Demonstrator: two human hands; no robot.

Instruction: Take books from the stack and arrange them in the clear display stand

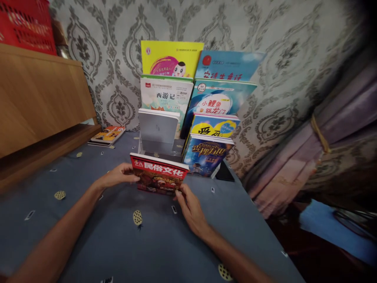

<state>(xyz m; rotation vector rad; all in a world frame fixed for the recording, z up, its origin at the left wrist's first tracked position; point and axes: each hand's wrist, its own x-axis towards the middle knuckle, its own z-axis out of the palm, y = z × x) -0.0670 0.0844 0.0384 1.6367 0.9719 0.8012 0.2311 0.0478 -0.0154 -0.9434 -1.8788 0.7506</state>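
Note:
A red book (159, 175) with large white characters on its cover stands upright in front of a tiered book rack (157, 146). My left hand (118, 175) grips its left edge, fingers closed round it. My right hand (188, 205) holds its lower right corner with the thumb on the cover. The rack's left front slot behind the red book shows bare grey panels. The other slots hold a dark blue book (207, 154), a yellow-and-blue book (215, 126), a white book (165, 97), a yellow book (171, 59) and two light blue books.
The rack stands on a blue-grey patterned cloth (118, 236) against a patterned wall. A small stack of orange books (108, 135) lies at the back left. A wooden board (38, 94) with a red crate (26, 23) on top rises at left. A tied curtain (318, 145) hangs at right.

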